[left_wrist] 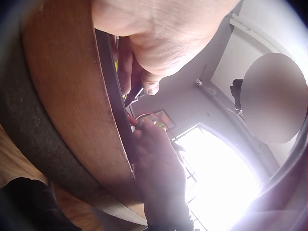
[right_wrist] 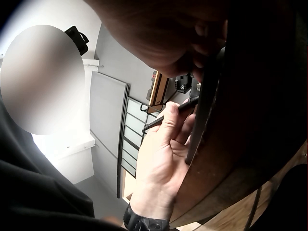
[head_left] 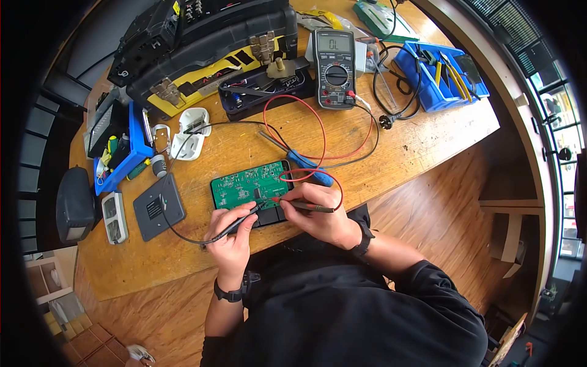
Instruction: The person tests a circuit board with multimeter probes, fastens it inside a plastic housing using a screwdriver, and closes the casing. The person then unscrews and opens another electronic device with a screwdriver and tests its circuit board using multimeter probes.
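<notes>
A green circuit board point(head_left: 241, 182) lies in a dark casing near the table's front edge. My left hand point(head_left: 230, 248) pinches a black test probe point(head_left: 234, 225), its tip on the board close to a dark chip point(head_left: 257, 193). From the right, my right hand point(head_left: 324, 217) holds a red test probe point(head_left: 315, 207), its tip beside the black one. Both leads run to a multimeter point(head_left: 335, 73) whose display reads OL. In the right wrist view, the left thumb and fingers grip the black probe point(right_wrist: 185, 105); the board is hidden there.
A blue-handled tool point(head_left: 310, 168) lies right behind the board. To the left are a dark square cover point(head_left: 160, 211) and a blue bin point(head_left: 131, 159). A large toolbox point(head_left: 214, 61) stands at the back; another blue bin point(head_left: 428, 85) with pliers sits back right.
</notes>
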{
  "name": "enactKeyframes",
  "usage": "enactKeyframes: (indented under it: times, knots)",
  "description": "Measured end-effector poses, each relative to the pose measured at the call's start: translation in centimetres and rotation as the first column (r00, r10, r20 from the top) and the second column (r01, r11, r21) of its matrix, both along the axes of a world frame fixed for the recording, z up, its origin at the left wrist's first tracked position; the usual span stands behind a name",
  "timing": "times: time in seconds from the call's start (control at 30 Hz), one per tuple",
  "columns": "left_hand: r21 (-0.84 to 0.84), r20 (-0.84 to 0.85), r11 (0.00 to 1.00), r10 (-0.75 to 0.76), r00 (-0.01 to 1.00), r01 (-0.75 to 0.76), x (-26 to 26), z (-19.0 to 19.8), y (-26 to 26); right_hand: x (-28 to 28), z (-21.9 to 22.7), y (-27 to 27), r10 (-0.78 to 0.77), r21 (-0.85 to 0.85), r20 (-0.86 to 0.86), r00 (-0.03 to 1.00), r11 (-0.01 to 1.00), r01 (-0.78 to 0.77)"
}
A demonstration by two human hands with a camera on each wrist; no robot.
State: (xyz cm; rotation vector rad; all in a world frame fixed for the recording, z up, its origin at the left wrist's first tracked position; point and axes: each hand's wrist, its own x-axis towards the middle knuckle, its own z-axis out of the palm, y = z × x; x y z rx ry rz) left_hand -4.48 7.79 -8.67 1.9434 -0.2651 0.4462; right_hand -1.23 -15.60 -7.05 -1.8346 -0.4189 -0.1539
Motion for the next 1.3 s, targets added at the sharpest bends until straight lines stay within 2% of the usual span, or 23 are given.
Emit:
enactKeyframes:
  times: [0.03,0.1,0.17,0.2,0.23,0.3,0.33,0.37,0.43,0.47,0.53,0.6,0.73,0.8,0.93,1.07,1.13,1.23,1.27,1.3]
  knots:
    - [-0.021,-0.009,1.000,0.012,1.000,-0.012,-0.1,-0.1,-0.1,-0.1,-0.1,-0.2,0.020,-0.042,-0.012,1.000,0.999,-0.021]
    - [0.029,0.025,0.999,0.012,1.000,-0.013,-0.1,0.6,-0.3,0.3,-0.2,0.4,-0.050,-0.028,0.111,0.993,0.998,0.053]
    - [-0.078,0.075,0.995,-0.051,0.996,0.057,0.0,0.0,0.6,-0.2,-1.0,0.3,-0.007,0.013,0.028,1.000,1.000,0.006]
    - [-0.297,0.002,0.954,-0.049,0.999,0.047,-0.7,0.4,1.1,-0.4,-1.6,0.4,-0.029,0.059,0.123,0.992,0.998,0.022]
    - [-0.522,-0.033,0.852,-0.077,0.996,0.049,-0.6,0.5,1.4,0.0,-2.0,0.2,-0.080,0.095,0.233,0.969,0.994,0.060]
    - [-0.652,0.003,0.758,0.025,1.000,-0.017,-0.1,0.3,2.8,0.4,-2.1,0.1,-0.048,0.024,0.280,0.959,0.999,0.043]
    - [-0.641,-0.016,0.765,0.064,0.998,-0.059,-0.2,0.1,3.8,0.6,-1.5,0.2,-0.049,-0.045,0.337,0.940,0.997,0.068]
    - [-0.676,-0.045,0.731,0.087,0.995,-0.094,-0.4,0.0,4.5,0.8,-0.8,0.6,-0.042,-0.056,0.342,0.939,0.996,0.065]
    - [-0.624,-0.112,0.755,0.170,0.979,-0.202,-1.0,-0.5,4.8,1.0,0.9,1.7,0.089,-0.120,0.285,0.955,0.991,-0.056]
    - [-0.631,-0.114,0.749,0.168,0.979,-0.201,-1.2,-0.9,4.7,0.8,0.4,2.4,0.089,-0.036,0.160,0.983,0.996,-0.084]
    - [-0.618,-0.073,0.765,0.171,0.983,-0.179,-1.6,-1.2,4.3,0.9,1.6,3.9,0.120,-0.062,0.141,0.983,0.992,-0.112]
    - [-0.654,-0.118,0.735,0.137,0.983,-0.181,-2.2,-1.3,3.4,1.2,1.6,4.8,0.166,-0.081,0.089,0.982,0.984,-0.159]
    - [-0.683,-0.149,0.716,0.053,0.987,-0.142,-3.5,-1.3,2.3,0.4,0.0,5.5,0.147,0.017,-0.009,0.989,0.989,-0.147]
    - [-0.716,-0.137,0.689,0.024,0.990,-0.116,-3.9,-1.2,2.4,-0.1,-0.1,4.8,0.112,0.036,-0.176,0.978,0.994,-0.108]
    - [-0.699,-0.140,0.707,0.009,0.990,-0.105,-3.7,-1.1,3.0,-0.5,0.8,4.4,0.097,0.139,-0.213,0.972,0.988,-0.068]
    - [-0.633,-0.166,0.758,0.063,0.984,-0.156,-2.1,-0.4,4.1,-0.3,2.2,5.5,0.053,0.168,-0.202,0.978,0.986,-0.018]
    - [-0.622,-0.186,0.762,0.081,0.979,-0.182,-1.1,-0.3,4.4,0.1,2.2,6.1,0.084,0.064,-0.199,0.976,0.995,-0.072]
    - [-0.600,-0.183,0.777,0.097,0.978,-0.189,-0.7,-1.0,4.2,0.7,1.6,7.6,0.076,0.060,-0.111,0.991,0.996,-0.069]
    - [-0.599,-0.183,0.778,0.097,0.978,-0.189,-0.7,-1.1,4.1,0.7,2.0,7.7,0.054,-0.038,-0.115,0.992,0.998,-0.059]
    - [-0.610,-0.165,0.770,0.104,0.981,-0.185,-0.8,-1.2,4.0,0.6,1.7,7.8,0.055,-0.038,-0.114,0.992,0.997,-0.060]
